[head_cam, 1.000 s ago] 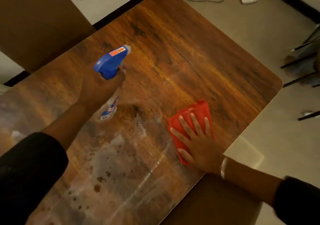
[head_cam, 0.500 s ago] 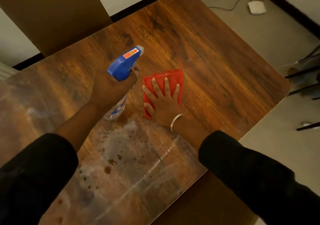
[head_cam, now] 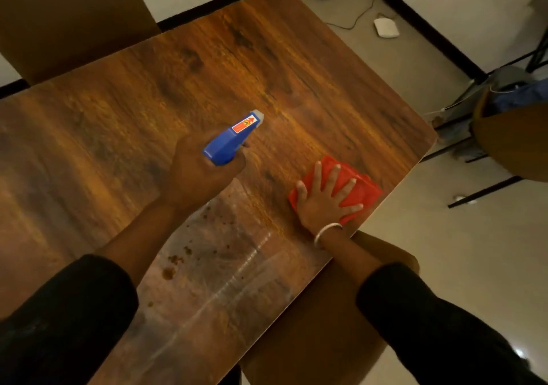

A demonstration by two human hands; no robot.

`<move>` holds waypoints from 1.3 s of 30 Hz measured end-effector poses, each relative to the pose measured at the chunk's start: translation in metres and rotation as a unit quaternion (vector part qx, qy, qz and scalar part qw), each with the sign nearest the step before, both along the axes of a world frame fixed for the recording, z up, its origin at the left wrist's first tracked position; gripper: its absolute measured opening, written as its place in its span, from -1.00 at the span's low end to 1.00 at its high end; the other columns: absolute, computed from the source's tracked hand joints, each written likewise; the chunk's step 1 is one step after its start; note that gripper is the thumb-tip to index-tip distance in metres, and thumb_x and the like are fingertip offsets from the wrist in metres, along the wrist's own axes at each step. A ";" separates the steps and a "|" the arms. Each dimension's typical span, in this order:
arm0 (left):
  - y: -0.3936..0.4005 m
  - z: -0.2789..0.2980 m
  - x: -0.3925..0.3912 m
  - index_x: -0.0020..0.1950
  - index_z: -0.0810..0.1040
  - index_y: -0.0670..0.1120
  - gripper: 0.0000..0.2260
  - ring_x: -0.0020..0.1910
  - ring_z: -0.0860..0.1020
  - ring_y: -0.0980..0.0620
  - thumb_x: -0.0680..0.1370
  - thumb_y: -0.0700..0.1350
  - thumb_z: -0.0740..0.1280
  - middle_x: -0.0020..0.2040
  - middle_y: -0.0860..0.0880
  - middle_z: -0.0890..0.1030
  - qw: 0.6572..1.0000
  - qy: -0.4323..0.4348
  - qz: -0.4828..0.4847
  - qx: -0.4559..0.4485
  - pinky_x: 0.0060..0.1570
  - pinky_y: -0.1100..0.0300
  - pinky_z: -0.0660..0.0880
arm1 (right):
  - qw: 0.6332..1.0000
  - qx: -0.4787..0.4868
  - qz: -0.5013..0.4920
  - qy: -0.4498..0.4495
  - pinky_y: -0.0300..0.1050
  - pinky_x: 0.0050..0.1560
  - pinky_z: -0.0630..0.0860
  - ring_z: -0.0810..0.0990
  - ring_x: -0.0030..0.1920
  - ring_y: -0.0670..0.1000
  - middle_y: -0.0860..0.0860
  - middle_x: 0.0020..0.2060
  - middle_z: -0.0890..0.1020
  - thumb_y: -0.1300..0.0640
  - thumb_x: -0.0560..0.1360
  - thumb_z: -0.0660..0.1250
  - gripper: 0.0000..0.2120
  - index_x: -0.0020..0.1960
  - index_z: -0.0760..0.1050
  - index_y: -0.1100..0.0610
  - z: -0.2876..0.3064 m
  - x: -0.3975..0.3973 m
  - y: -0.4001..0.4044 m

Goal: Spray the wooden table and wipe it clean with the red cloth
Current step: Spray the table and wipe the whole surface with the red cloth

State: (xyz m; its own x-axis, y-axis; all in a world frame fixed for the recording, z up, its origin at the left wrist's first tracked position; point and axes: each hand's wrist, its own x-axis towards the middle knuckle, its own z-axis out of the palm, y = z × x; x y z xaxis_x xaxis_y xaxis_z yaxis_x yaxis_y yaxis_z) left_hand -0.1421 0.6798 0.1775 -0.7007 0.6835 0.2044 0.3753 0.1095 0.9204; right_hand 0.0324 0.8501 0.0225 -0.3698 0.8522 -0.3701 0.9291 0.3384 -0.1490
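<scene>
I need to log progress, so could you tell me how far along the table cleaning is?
Partly done. Spraying looks done: wet streaks show on the near part of the wooden table. In hand: the left hand grips the spray bottle, and the right hand presses the red cloth flat near the right edge. Left: brown spots remain.

Your far half of the surface (head_cam: 267,67) lies open for a sweep. Nearer, your left grip (head_cam: 198,174) with the spray bottle (head_cam: 231,140) hangs over the middle, while your right grip (head_cam: 323,204) flattens the red cloth (head_cam: 361,190) at the right edge.
</scene>
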 end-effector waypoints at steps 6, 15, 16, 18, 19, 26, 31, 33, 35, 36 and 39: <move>0.016 0.001 0.013 -0.10 0.46 0.48 -0.63 -0.40 0.48 0.44 0.46 -0.05 0.42 -0.32 0.45 0.52 0.998 0.038 -0.056 -0.006 -0.38 0.66 0.32 | 0.985 -0.008 0.170 0.020 0.64 0.42 -0.39 -0.45 0.65 0.24 -0.12 0.69 -0.35 -0.43 0.63 -0.26 -0.34 0.68 -0.29 -0.32 0.002 0.042 -0.095; -0.013 -0.010 0.002 -0.17 0.54 0.02 -0.92 -0.37 0.55 0.17 0.50 -0.10 0.40 -0.33 0.06 0.61 0.999 -0.035 0.021 -0.020 -0.27 0.37 0.51 | 0.999 -0.030 0.017 0.009 0.73 0.43 -0.25 -0.47 0.63 0.30 -0.07 0.68 -0.40 -0.43 0.63 -0.18 -0.30 0.67 -0.35 -0.29 -0.004 0.033 0.005; -0.017 -0.009 0.003 -0.16 0.54 -0.07 -0.92 -0.35 0.56 0.13 0.51 -0.12 0.39 -0.32 -0.04 0.61 0.998 -0.044 0.023 -0.023 -0.21 0.27 0.56 | 0.999 -0.021 0.025 0.018 0.73 0.42 -0.27 -0.46 0.63 0.31 -0.05 0.69 -0.38 -0.43 0.62 -0.21 -0.30 0.68 -0.33 -0.27 -0.005 0.015 0.006; -0.025 -0.007 0.004 -0.17 0.54 -0.03 -0.88 -0.35 0.58 0.15 0.54 -0.22 0.36 -0.35 0.07 0.61 0.999 -0.045 0.026 -0.017 -0.18 0.28 0.57 | 0.995 0.000 0.097 0.035 0.72 0.42 -0.32 -0.42 0.65 0.33 -0.02 0.71 -0.32 -0.39 0.64 -0.22 -0.32 0.70 -0.29 -0.23 -0.010 -0.012 -0.008; -0.029 -0.005 0.003 -0.16 0.53 0.01 -0.82 -0.36 0.58 0.19 0.55 -0.26 0.35 -0.37 0.11 0.60 0.999 -0.035 0.029 -0.018 -0.20 0.33 0.55 | 0.987 0.017 0.156 0.040 0.72 0.41 -0.34 -0.39 0.65 0.34 -0.02 0.72 -0.28 -0.36 0.67 -0.20 -0.34 0.71 -0.26 -0.22 -0.011 -0.017 -0.020; -0.073 -0.002 -0.010 -0.14 0.53 -0.11 -0.86 -0.41 0.56 0.18 0.55 -0.32 0.34 -0.39 0.11 0.59 0.995 -0.046 0.091 -0.013 -0.28 0.29 0.53 | 0.869 0.053 0.490 0.037 0.74 0.41 -0.01 -0.14 0.71 0.31 -0.05 0.74 -0.09 -0.36 0.68 -0.06 -0.35 0.72 -0.06 -0.24 -0.001 0.061 -0.049; -0.109 -0.006 -0.010 -0.18 0.52 -0.14 -0.88 -0.36 0.59 0.05 0.56 -0.18 0.35 -0.37 0.02 0.60 0.984 -0.072 0.159 -0.026 -0.21 0.14 0.57 | 0.914 0.021 0.404 0.038 0.74 0.43 -0.18 -0.28 0.69 0.31 -0.12 0.72 -0.20 -0.38 0.68 -0.10 -0.37 0.69 -0.19 -0.33 -0.005 -0.043 -0.019; -0.113 -0.003 -0.002 -0.21 0.50 0.01 -0.87 -0.38 0.56 0.19 0.54 -0.13 0.35 -0.38 0.12 0.58 0.983 -0.064 0.171 -0.020 -0.23 0.29 0.53 | 0.923 0.018 0.382 0.042 0.73 0.42 -0.22 -0.28 0.68 0.34 -0.09 0.73 -0.17 -0.35 0.68 -0.08 -0.36 0.70 -0.15 -0.28 -0.006 -0.097 -0.023; -0.112 -0.002 0.005 -0.17 0.52 -0.07 -0.88 -0.35 0.58 0.04 0.50 -0.05 0.35 -0.33 -0.04 0.60 0.979 -0.067 0.190 -0.024 -0.21 0.15 0.57 | 0.915 0.032 0.400 0.038 0.73 0.43 -0.21 -0.23 0.69 0.35 -0.05 0.74 -0.12 -0.32 0.68 -0.05 -0.36 0.72 -0.10 -0.23 -0.006 -0.125 -0.039; -0.112 -0.002 0.008 -0.13 0.53 -0.18 -0.80 -0.30 0.59 -0.16 0.49 -0.04 0.36 -0.29 -0.22 0.59 0.977 -0.070 0.197 -0.031 -0.17 0.00 0.60 | 0.902 0.042 0.428 0.042 0.74 0.44 -0.17 -0.19 0.69 0.35 -0.04 0.74 -0.08 -0.31 0.68 -0.05 -0.35 0.72 -0.07 -0.21 -0.006 -0.125 -0.049; -0.107 -0.005 0.012 -0.04 0.51 -0.33 -0.74 -0.23 0.57 -0.41 0.49 -0.12 0.38 -0.24 -0.39 0.57 0.976 -0.068 0.202 -0.038 -0.16 -0.25 0.54 | 0.827 0.057 0.556 0.064 0.71 0.45 -0.08 -0.13 0.70 0.34 -0.05 0.74 -0.04 -0.30 0.68 -0.02 -0.36 0.72 -0.02 -0.20 -0.007 -0.071 -0.068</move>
State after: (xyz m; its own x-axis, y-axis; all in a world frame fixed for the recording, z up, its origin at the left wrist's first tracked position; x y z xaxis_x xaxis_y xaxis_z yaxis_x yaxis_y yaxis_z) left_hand -0.1300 0.5728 0.1721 -0.9338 0.3545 0.0492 0.1612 0.2938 0.9422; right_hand -0.0390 0.7818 0.0153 -0.9781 -0.0132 -0.2076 0.0141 0.9915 -0.1295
